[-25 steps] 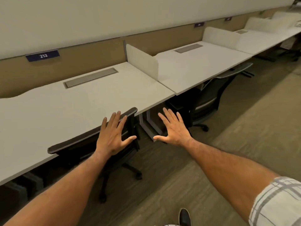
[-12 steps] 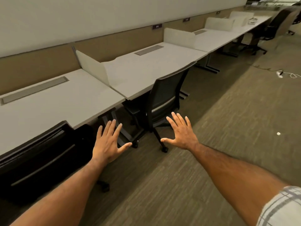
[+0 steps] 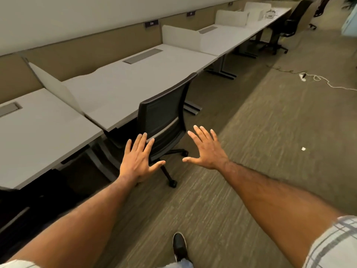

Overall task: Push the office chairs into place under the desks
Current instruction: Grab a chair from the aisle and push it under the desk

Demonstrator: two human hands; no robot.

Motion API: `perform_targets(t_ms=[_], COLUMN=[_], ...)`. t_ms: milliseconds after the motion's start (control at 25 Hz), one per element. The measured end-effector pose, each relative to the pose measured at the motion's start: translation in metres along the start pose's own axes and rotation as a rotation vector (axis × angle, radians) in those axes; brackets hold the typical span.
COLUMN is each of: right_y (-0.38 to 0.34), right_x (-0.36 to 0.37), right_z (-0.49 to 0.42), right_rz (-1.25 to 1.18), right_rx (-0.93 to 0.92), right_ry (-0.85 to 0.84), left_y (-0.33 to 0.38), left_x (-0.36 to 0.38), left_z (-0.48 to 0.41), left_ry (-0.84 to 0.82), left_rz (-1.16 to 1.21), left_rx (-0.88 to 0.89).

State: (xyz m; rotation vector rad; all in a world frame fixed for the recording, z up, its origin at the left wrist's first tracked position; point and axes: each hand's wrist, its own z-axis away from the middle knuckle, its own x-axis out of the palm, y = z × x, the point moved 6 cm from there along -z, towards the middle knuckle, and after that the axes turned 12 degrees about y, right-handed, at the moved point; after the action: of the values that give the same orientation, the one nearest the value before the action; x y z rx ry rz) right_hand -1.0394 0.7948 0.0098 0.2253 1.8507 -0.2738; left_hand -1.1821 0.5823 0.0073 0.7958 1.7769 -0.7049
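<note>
A black mesh-backed office chair (image 3: 164, 115) stands at the white desk (image 3: 131, 84) marked 214, its seat partly under the desktop and its back angled out toward the aisle. My left hand (image 3: 138, 161) is held out flat with spread fingers in front of the chair's lower back; I cannot tell whether it touches. My right hand (image 3: 205, 149) is spread open in the air to the chair's right, holding nothing. Another black chair (image 3: 17, 206) sits tucked under the near desk (image 3: 38, 136) at the lower left.
White dividers (image 3: 56, 89) separate the desks along the wall. Further desks run to the back right, with a black chair (image 3: 289, 26) pulled out beside them. A white cable with a plug (image 3: 313, 78) lies on the carpet. My shoe (image 3: 179, 246) is at the bottom.
The view has swung right from the tucked-in chair at desk 213 to the chair at desk 214. Both hands stayed spread open and are now nearer this chair.
</note>
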Motion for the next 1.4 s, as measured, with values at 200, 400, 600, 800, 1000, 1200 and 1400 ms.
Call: perform_targets(t_ms=[200, 400, 600, 800, 1000, 1200, 1400], right_y=[0.062, 0.121, 0.175, 0.214, 0.225, 0.218, 0.208], right_x=[-0.009, -0.051, -0.058, -0.039, -0.019, 0.006, 0.069], right_z=[-0.067, -0.165, -0.253, -0.318, -0.365, -0.427, -0.476], right_rz=[0.074, 0.109, 0.126, 0.079, 0.013, -0.049, -0.098], right_rx=[-0.033, -0.077, -0.192, -0.353, -0.536, -0.613, -0.598], right_ry=[0.0, 0.113, 0.125, 0.095, 0.061, 0.027, -0.078], left_y=[0.044, 0.064, 0.041, 0.021, 0.025, -0.002, -0.034], left_x=[0.033, 0.007, -0.001, 0.029, 0.043, 0.043, 0.081], left_z=[-0.119, -0.248, -0.33, -0.342, -0.325, -0.324, -0.339], left_ry=[-0.004, 0.139, 0.223, 0.129, 0.024, -0.071, -0.192], left_rz=[0.018, 0.023, -0.052, -0.178, -0.262, -0.274, -0.08], left_rx=[0.081, 0.124, 0.007, -0.181, -0.371, -0.581, -0.602])
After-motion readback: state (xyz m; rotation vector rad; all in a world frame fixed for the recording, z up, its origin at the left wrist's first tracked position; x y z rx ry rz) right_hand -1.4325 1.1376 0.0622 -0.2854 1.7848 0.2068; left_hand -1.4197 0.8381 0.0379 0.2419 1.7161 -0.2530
